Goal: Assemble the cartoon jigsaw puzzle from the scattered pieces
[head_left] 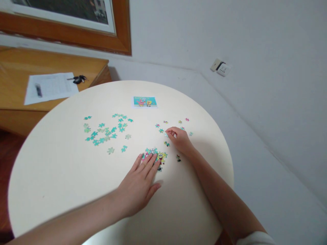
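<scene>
My left hand (141, 182) lies flat with its fingers stretched over a small joined patch of jigsaw puzzle (161, 157). The fingers hide part of that patch, where a yellow cartoon face shows. Farther right, my right hand (180, 139) is closed in a pinch on a pale puzzle piece (166, 135), just at the tabletop. Near its fingertips lie a teal piece (161, 130) and a yellow and dark piece (167, 144). Another dark piece (178, 158) rests beside my right wrist.
Loose teal and pale green pieces (107, 134) spread over the left of the round white table (63, 190). A picture card (145, 102) lies at the back. A wooden cabinet (89, 64) bears a paper sheet (52, 86) and keys (79, 79). Small pieces (187, 119) dot the right side.
</scene>
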Demonstrator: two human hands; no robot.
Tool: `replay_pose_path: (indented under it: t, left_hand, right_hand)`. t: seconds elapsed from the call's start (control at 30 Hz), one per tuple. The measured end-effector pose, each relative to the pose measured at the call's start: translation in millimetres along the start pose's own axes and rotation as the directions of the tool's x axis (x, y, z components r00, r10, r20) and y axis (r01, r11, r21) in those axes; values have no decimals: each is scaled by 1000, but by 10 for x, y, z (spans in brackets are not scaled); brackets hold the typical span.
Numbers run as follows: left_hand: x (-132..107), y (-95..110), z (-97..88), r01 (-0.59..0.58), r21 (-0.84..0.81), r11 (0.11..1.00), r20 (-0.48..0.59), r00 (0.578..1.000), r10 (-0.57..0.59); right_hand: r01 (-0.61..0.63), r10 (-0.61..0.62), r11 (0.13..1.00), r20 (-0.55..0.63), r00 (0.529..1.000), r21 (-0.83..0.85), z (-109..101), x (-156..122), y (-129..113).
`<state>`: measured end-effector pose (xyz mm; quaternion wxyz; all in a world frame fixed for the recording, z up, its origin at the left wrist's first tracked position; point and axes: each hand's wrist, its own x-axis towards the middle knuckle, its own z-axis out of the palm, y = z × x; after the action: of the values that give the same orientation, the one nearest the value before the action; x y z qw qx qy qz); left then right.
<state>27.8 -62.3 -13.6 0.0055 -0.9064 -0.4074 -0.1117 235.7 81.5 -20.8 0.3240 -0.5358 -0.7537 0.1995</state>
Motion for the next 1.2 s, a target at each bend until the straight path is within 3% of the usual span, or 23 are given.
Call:
replay_pose_path:
  t: [0.4,0.87,1.1,1.2]
  left_hand:
    - [-10,-11,7,-1,9,1000,31,1000,0]
    - [-6,-23,-21,-7,34,999,76,997,4]
    - [-2,-19,-40,4,-11,1000,-18,1000,-4]
    - [1,-22,-59,-15,-21,1000,-66,998,14]
  right_hand:
    - [-49,49,998,-9,999,-24,-7,5,19]
    - [-19,17,999,-54,998,-26,26,9,49]
    - [-94,80,995,-259,963,-43,-240,56,150]
    - [-180,147,982,-371,917,-56,-421,81,300]
